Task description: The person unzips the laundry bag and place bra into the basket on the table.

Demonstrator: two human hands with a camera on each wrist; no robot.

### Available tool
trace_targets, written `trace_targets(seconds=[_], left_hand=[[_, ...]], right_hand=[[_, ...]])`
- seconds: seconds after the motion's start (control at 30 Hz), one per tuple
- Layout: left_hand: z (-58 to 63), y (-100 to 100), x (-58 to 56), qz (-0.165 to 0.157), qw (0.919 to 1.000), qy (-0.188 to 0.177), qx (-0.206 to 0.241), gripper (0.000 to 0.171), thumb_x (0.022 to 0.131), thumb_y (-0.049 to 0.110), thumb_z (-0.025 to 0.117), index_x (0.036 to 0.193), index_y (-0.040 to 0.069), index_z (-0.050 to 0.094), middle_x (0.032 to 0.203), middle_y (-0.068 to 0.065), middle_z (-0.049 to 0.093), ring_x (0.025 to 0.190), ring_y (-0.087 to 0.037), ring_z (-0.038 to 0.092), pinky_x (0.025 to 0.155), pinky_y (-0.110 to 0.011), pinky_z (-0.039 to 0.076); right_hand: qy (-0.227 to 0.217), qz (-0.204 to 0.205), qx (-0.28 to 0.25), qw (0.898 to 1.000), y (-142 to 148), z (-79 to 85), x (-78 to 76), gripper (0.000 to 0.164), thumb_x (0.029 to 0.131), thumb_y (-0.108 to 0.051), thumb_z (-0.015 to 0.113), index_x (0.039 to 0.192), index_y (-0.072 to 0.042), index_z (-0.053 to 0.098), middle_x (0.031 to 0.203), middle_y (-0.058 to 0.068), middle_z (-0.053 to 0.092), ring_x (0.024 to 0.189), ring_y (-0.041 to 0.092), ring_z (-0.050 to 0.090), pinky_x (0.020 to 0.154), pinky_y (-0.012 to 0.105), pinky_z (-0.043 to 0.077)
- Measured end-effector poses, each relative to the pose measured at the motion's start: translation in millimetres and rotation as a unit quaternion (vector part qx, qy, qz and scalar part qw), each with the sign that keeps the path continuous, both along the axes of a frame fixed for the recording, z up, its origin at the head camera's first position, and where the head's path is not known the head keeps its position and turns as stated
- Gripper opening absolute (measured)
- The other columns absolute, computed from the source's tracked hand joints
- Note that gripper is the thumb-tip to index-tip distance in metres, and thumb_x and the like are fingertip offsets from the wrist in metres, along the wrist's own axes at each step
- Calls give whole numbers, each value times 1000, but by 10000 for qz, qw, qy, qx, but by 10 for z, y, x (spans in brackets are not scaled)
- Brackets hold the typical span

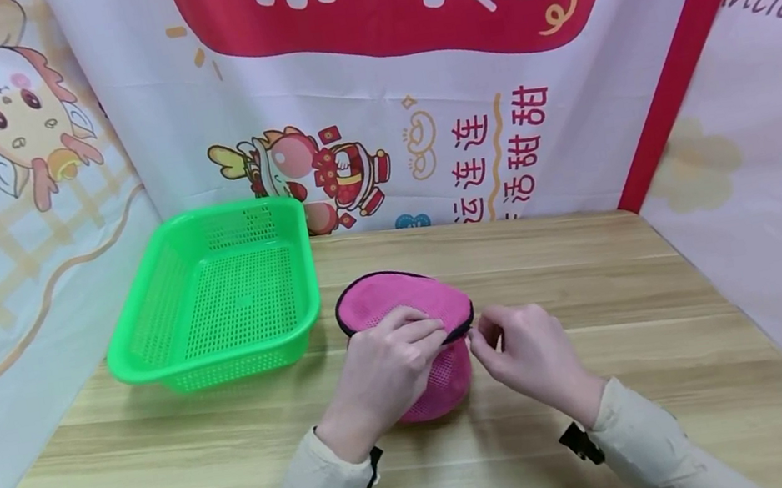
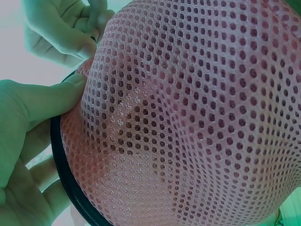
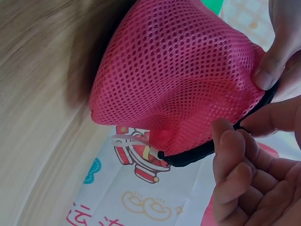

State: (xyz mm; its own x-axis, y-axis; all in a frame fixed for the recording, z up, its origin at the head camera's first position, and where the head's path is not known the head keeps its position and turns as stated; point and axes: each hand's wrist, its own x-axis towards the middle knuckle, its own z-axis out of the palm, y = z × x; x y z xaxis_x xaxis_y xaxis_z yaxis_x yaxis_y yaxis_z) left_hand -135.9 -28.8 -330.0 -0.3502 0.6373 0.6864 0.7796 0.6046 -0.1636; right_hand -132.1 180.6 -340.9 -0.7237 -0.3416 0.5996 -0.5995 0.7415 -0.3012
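A pink mesh pouch point(image 1: 398, 293) with a black zipper point(image 3: 190, 155) along its edge is held up over the table, its lower part near the wood. My left hand point(image 1: 383, 372) grips the pouch by the zippered edge, with the thumb point(image 2: 56, 96) on the mesh side. At the right end of that edge, my right hand point(image 1: 536, 349) pinches a small black zipper pull between thumb and forefinger point(image 3: 230, 141). A pale strap loop point(image 3: 129, 140) sticks out by the zipper's end. The mesh bulges, and its contents are hidden.
A green plastic basket point(image 1: 291, 339) with perforated walls stands to the left of the pouch on the wooden table point(image 1: 554, 270). Printed cloth sheets point(image 1: 374, 128) hang at the back and along both sides.
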Motion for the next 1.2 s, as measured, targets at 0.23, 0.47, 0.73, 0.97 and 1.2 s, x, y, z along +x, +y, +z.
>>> trace_targets(seconds=[0.23, 0.47, 0.73, 0.97, 1.2], left_hand=[[-5, 2, -1, -142, 9995, -177, 241, 13, 84, 12, 78, 97, 9, 79, 97, 0, 74, 94, -17, 63, 76, -29, 57], [-3, 9, 6, -322, 9959, -604, 593, 23, 85, 19, 78, 104, 6, 76, 103, -5, 72, 102, -22, 62, 99, -39, 47], [21, 8, 42, -253, 9967, -382, 674, 16, 84, 12, 77, 99, 5, 78, 96, -5, 73, 93, -19, 64, 70, -31, 58], [19, 7, 43, -212, 9979, -349, 500, 14, 83, 11, 77, 97, 9, 79, 95, -2, 74, 92, -17, 65, 66, -30, 58], [15, 7, 34, -189, 9984, -282, 450, 12, 84, 10, 76, 96, 10, 79, 95, -1, 74, 92, -17, 65, 64, -29, 58]], right_hand=[[162, 293, -199, 9992, 22, -27, -29, 14, 79, -4, 71, 70, -14, 66, 63, -11, 59, 49, -1, 46, 41, 16, 39], [682, 819, -367, 9936, -47, 8, -4, 9, 80, -3, 68, 78, -11, 66, 71, -8, 62, 54, 4, 53, 46, 15, 41], [816, 654, -472, 9934, -140, 17, 74, 13, 81, -4, 65, 74, -14, 59, 67, -11, 55, 52, 6, 49, 45, 16, 39], [722, 324, -439, 9959, -147, -16, 83, 18, 80, -7, 65, 69, -17, 54, 61, -14, 49, 50, 0, 43, 43, 17, 37], [547, 214, -444, 9973, -127, -23, 75, 19, 80, -7, 66, 69, -18, 55, 61, -15, 50, 50, 0, 43, 42, 17, 37]])
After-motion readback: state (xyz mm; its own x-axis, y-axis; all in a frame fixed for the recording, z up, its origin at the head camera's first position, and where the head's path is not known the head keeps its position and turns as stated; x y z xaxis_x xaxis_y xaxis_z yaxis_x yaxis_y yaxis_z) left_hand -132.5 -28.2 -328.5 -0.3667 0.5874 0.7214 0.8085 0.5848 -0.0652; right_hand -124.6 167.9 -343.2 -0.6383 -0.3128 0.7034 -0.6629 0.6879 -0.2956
